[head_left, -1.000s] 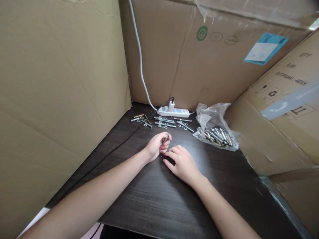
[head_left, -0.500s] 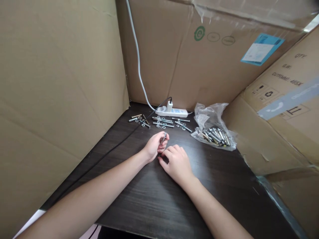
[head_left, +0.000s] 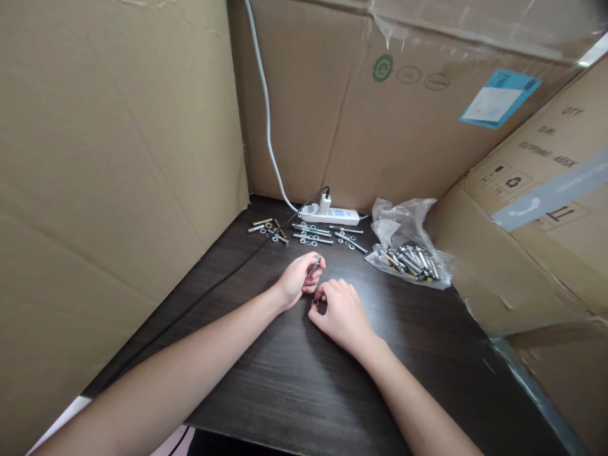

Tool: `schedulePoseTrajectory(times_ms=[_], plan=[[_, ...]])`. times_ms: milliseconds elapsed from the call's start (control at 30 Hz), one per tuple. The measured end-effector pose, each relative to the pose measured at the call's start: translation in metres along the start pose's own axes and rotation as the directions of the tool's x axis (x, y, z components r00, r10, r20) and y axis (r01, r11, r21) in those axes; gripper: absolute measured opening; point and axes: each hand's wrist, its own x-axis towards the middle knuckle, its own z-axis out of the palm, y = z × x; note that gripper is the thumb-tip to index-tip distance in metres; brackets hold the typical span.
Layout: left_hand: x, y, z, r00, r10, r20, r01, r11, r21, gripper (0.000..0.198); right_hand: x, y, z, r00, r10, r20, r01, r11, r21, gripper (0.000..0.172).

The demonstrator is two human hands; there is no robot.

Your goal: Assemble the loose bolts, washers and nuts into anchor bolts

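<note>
My left hand (head_left: pixel 297 278) is closed around a metal bolt (head_left: pixel 315 263) whose end sticks out past my fingers. Just right of it, my right hand (head_left: pixel 341 313) rests on the dark wooden table (head_left: pixel 294 380) and pinches a small metal washer (head_left: pixel 315 303) between thumb and fingertip. The two hands nearly touch. Behind them lie several loose bolts with washers (head_left: pixel 311 233) in rows. A clear plastic bag of bolts (head_left: pixel 412 256) sits to the right.
Cardboard boxes wall in the table on the left (head_left: pixel 118 158), back (head_left: pixel 380 107) and right (head_left: pixel 536 209). A white power strip (head_left: pixel 332 215) with a plugged charger lies at the back. A black cable (head_left: pixel 213 285) runs across the table's left side.
My right hand has curled its fingers and lifted a small washer off the table in a pinch. My left hand has held the bolt in about the same place.
</note>
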Motion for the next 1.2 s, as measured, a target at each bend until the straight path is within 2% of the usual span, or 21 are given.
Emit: schedulePoseTrajectory(times_ms=[133, 300, 367, 467, 533, 600, 700, 800, 1067, 1200], plan=[[0.0, -0.001, 0.0, 1.0, 0.0, 0.004, 0.0, 1.0, 0.02, 0.011, -0.001, 0.004, 0.001, 1.0, -0.02, 0.004, 0.02, 0.998, 0.061, 0.004], [0.0, -0.001, 0.001, 1.0, 0.007, -0.007, -0.006, 0.999, 0.052, 0.012, -0.004, 0.008, 0.002, 0.989, -0.15, -0.009, 0.15, 0.977, 0.151, 0.01], [0.0, -0.002, 0.002, 1.0, 0.014, -0.003, -0.014, 0.997, 0.081, 0.012, -0.004, 0.012, -0.003, 0.982, -0.179, -0.061, 0.188, 0.963, 0.193, 0.009], [-0.003, -0.003, 0.005, 1.0, 0.021, 0.005, -0.022, 0.979, 0.203, 0.013, -0.005, 0.022, -0.014, 0.964, -0.161, -0.213, 0.217, 0.937, 0.273, 0.007], [-0.005, -0.004, 0.009, 0.999, 0.037, 0.015, -0.04, 0.944, 0.327, 0.015, -0.006, 0.03, -0.02, 0.946, -0.095, -0.31, 0.201, 0.923, 0.329, 0.007], [-0.008, -0.006, 0.013, 0.994, 0.093, 0.051, -0.106, 0.883, 0.457, 0.017, -0.006, 0.036, -0.022, 0.932, -0.011, -0.363, 0.161, 0.908, 0.387, 0.009], [-0.012, -0.01, 0.016, 0.97, 0.195, 0.144, -0.242, 0.744, 0.622, 0.019, -0.007, 0.038, -0.02, 0.919, 0.08, -0.385, 0.12, 0.875, 0.468, 0.009], [-0.013, -0.013, 0.016, 0.956, 0.209, 0.204, -0.292, 0.652, 0.7, 0.02, -0.007, 0.037, -0.016, 0.913, 0.121, -0.39, 0.115, 0.841, 0.529, 0.01], [-0.013, -0.013, 0.013, 0.947, 0.16, 0.279, -0.311, 0.674, 0.669, 0.019, -0.006, 0.037, -0.015, 0.924, 0.107, -0.368, 0.133, 0.811, 0.57, 0.012], [-0.012, -0.014, 0.012, 0.954, 0.159, 0.255, -0.289, 0.717, 0.635, 0.025, -0.005, 0.036, -0.016, 0.928, 0.074, -0.364, 0.16, 0.805, 0.571, 0.016]])
